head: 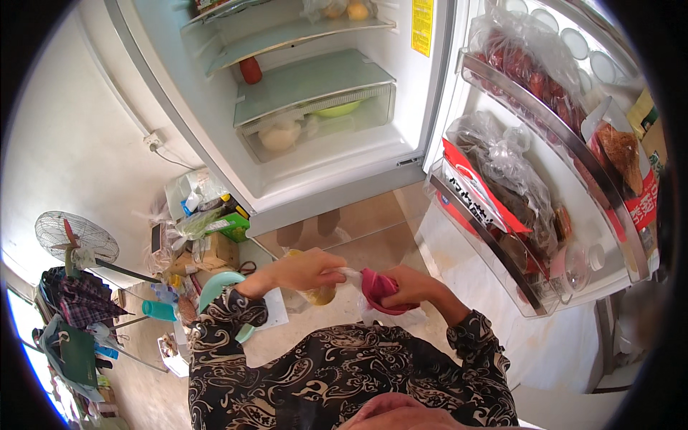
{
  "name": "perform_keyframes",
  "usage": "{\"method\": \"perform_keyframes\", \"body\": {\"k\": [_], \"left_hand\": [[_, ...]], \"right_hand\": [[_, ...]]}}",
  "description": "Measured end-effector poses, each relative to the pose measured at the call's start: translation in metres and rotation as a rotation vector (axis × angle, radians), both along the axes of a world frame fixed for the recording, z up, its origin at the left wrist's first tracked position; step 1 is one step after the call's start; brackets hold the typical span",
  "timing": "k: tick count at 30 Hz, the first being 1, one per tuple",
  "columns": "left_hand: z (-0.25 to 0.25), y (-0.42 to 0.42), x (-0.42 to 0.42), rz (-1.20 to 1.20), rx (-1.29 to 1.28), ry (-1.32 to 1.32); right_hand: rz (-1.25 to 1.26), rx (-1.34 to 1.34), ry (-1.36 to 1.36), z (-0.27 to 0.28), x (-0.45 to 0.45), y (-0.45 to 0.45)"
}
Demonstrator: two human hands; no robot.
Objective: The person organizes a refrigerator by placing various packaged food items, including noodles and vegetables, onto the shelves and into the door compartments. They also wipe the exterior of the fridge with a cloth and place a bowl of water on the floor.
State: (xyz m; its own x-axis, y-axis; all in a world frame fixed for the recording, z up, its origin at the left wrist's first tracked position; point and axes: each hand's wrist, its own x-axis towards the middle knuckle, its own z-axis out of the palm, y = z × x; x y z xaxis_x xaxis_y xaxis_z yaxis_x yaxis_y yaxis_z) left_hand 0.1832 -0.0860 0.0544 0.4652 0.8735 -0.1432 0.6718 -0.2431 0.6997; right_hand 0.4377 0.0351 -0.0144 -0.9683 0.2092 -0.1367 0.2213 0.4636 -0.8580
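Note:
My left hand (309,273) grips the whitish top of a clear plastic bag, and a yellowish item (318,294) hangs partly hidden beneath it. Close by on the right, my right hand (411,290) holds a crumpled pink-red cloth or bag (380,287), with clear plastic (395,317) below it. The pale plastic (352,275) stretches between both hands. Both are in front of an open refrigerator (333,188), above the floor. What the pink-red item encloses cannot be seen.
The refrigerator door (484,97) stands open at the right, its racks full of bagged food. A glass shelf (317,80) and a drawer (322,123) are inside. At the left are a cardboard box (217,251), a light green basin (217,285) and a fan (77,236).

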Motion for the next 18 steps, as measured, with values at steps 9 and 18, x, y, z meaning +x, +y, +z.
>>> {"method": "perform_keyframes", "body": {"k": [9, 18], "left_hand": [[0.095, 0.023, 0.004, 0.281, 1.052, 0.514], [0.183, 0.091, -0.021, 0.769, 1.279, 0.464]], "right_hand": [[-0.096, -0.660, 0.625, 0.036, -0.009, 0.016], [-0.383, -0.285, 0.977, 0.147, -0.094, 0.063]]}}
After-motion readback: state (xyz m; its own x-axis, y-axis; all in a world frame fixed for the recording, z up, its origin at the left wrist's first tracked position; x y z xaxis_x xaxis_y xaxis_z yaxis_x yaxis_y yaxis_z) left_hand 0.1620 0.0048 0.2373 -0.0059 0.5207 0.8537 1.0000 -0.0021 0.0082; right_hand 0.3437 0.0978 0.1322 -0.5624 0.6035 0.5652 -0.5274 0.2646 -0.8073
